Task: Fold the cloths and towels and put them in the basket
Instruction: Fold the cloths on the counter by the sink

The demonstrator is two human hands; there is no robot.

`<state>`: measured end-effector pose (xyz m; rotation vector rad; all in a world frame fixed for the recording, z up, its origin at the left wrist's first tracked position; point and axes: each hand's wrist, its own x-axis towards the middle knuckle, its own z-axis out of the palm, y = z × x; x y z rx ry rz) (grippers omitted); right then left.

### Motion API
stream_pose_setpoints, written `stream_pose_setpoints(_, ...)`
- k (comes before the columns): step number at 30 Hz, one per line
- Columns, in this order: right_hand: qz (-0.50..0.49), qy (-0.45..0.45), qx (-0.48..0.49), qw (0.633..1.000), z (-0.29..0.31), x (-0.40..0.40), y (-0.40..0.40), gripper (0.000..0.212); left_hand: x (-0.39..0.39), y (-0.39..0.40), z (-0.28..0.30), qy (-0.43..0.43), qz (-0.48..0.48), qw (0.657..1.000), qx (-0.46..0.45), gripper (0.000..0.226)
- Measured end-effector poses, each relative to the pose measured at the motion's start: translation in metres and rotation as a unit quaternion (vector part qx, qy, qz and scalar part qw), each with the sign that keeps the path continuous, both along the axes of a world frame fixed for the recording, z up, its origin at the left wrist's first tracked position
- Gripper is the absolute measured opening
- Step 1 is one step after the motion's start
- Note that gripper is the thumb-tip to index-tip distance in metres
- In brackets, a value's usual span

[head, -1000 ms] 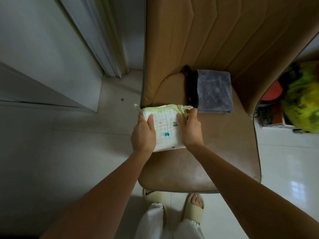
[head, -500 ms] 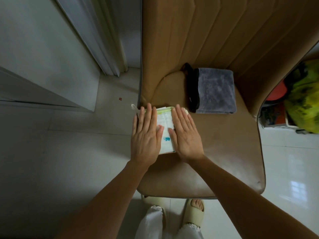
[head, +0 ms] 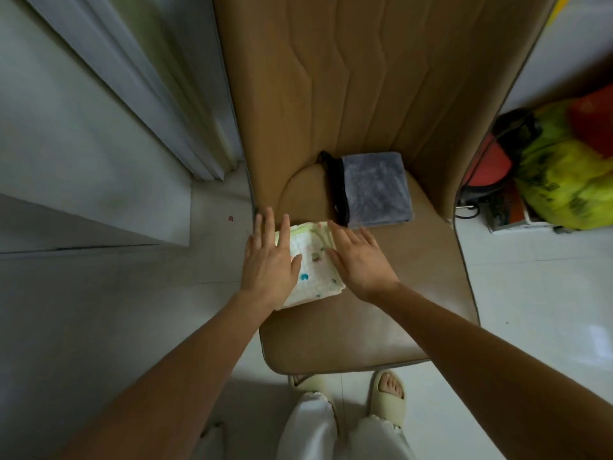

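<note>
head view, what changed: a second ago both hands were gripping the printed cloth by its edges, half a second ago they went flat on top of it, and now they're sliding apart off its sides, so more of the cloth shows between them. Reads to me like the fold is done and just got pressed down.

head view, meaning for the task: I'd say this cloth is ready to go in the basket. No basket anywhere in view though, so that part isn't done yet.

head view, left hand: palm down, fingers spread wide and straight, pointing to 12 o'clock. Holding nothing, it covers the cloth's left edge and hangs partly past the seat edge.

head view, right hand: also flat and wide, nothing gripped, fingers angled toward 11 o'clock. It lies on the cloth's right edge and the seat beside it.

head view, where the cloth is: folded into a small thick square at the left side of the tan chair seat, near 9 o'clock.

head view, the other one: a grey towel already folded, sitting at 1 o'clock from the cloth, near the backrest, just apart from it.
</note>
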<state>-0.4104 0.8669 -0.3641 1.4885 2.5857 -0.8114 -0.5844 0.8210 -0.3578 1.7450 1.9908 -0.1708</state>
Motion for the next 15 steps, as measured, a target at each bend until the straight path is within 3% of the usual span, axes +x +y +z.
stream_pose_setpoints(5, -0.105, -0.029, -0.042, 0.993, 0.089, 0.083, -0.005, 0.024, 0.034, 0.035, 0.127, 0.053, -0.179, 0.975, -0.124, 0.038)
stream_pose_setpoints(10, -0.227, -0.064, -0.048, 0.971, 0.175, 0.202, -0.013, 0.023, 0.147, 0.072, 0.227, 0.073, -0.299, 0.95, -0.055, 0.031)
stream_pose_setpoints(15, -0.38, -0.055, -0.033, 0.923, 0.253, 0.363, -0.045, 0.023, 0.328, 0.087, 0.302, 0.092, -0.46, 0.883, -0.021, 0.028)
